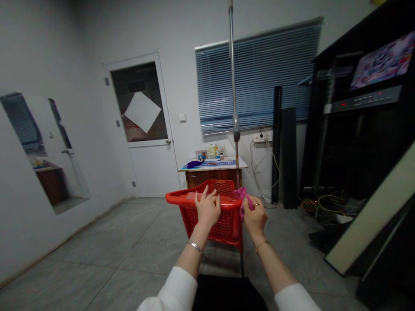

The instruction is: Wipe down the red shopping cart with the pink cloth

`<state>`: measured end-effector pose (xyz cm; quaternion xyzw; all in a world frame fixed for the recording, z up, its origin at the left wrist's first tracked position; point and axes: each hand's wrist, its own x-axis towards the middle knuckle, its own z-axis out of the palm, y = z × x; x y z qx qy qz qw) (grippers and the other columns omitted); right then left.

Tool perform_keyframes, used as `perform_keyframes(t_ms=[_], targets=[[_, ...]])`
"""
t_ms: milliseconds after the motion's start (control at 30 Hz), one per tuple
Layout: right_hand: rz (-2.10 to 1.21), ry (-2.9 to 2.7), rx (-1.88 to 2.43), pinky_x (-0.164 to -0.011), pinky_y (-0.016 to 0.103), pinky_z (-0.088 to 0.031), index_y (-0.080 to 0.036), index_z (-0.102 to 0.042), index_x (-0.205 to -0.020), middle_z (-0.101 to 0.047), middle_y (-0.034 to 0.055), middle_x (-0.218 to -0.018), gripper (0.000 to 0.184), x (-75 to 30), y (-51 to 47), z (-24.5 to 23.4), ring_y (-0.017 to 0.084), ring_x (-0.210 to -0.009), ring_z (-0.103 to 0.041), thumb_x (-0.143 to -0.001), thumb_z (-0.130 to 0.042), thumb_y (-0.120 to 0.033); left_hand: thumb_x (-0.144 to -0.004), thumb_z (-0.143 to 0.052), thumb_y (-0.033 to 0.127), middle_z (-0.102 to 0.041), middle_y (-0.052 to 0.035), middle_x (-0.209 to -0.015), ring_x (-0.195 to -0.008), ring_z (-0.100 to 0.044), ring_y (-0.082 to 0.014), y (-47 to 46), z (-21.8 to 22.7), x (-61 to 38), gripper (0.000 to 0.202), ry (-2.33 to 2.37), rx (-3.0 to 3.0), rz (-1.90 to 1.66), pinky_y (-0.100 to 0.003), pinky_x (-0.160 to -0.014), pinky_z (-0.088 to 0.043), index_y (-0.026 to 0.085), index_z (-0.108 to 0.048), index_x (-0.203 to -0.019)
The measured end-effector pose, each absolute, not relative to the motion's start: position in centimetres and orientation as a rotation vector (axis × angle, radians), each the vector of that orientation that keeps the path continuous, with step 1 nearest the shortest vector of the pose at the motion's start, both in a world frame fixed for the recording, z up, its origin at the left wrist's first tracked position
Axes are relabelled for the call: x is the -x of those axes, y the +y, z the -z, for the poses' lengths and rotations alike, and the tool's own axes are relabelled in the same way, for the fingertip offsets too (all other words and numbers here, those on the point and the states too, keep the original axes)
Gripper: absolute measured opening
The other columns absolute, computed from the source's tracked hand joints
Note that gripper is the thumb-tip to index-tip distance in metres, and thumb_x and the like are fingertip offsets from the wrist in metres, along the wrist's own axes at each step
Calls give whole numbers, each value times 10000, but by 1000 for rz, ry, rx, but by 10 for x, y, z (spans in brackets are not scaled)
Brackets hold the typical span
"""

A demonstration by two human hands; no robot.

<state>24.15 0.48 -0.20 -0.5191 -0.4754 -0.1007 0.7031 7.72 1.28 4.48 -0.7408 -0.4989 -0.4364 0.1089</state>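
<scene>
A red plastic shopping basket [227, 232] stands in front of me, with mesh sides and a thick rim. My left hand [208, 208] lies on its near rim with the fingers spread. In my right hand [256, 217] is a bunched pink cloth [241, 194], pinched against the right corner of the rim. Part of the cloth is hidden behind the fingers. A tall grey metal pole [234, 73] rises upright at the basket's right side; I cannot tell whether it is fixed to it.
Behind the basket stands a small desk [210, 177] with a purple cloth [194, 164] and small bottles. To the right are a black rack [327, 142], loose cables [320, 205] and a leaning pale panel [372, 211]. A white door [152, 168] and a wall mirror [55, 164] are leftward.
</scene>
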Motion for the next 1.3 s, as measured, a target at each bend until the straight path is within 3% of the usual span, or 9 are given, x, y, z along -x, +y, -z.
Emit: perform_keyframes(t_ms=[567, 767, 933, 1133, 1300], targets=[[105, -994, 1201, -800, 331, -487, -164, -729, -955, -701, 124, -976, 406, -237, 0, 26, 212, -865, -654, -895, -482, -480, -939, -449, 226, -693, 27, -1203, -1390, -384, -223, 20, -48, -38, 303, -1371, 2341, 1232, -619, -1152, -107, 321, -735, -915], [84, -926, 1142, -843, 333, -486, -160, -716, -966, -700, 124, -979, 422, -225, 14, 3, 209, -897, -646, -893, -472, -495, -924, -432, 201, -687, 54, -1206, -1392, -381, -209, 27, -52, -12, 340, -1347, 2389, 1167, -606, -1166, -100, 319, -739, -837], [-118, -970, 996, -904, 345, -478, -161, -688, -1059, -701, 113, -1051, 444, -211, 32, -33, 201, -973, -643, -861, -514, -518, -940, -396, 227, -637, 45, -1291, -1423, -319, -228, 31, -54, 5, 360, -1319, 2470, 1085, -614, -1156, -131, 336, -735, -993], [-398, -1055, 989, -708, 296, -505, -163, -692, -964, -719, 62, -820, 459, -203, 39, -36, 171, -745, -656, -803, -573, -575, -946, -387, 244, -579, 57, -1371, -1453, -220, -291, 43, -53, 15, 388, -1372, 2383, 985, -631, -1139, -172, 371, -668, -1181], [-424, -1108, 992, -656, 279, -491, -161, -666, -1037, -721, 64, -816, 511, -191, 37, -23, 168, -718, -643, -801, -561, -602, -983, -315, 294, -367, 44, -1541, -1484, -70, -319, 56, -51, 31, 425, -1483, 2316, 907, -650, -1142, -110, 392, -600, -1282]])
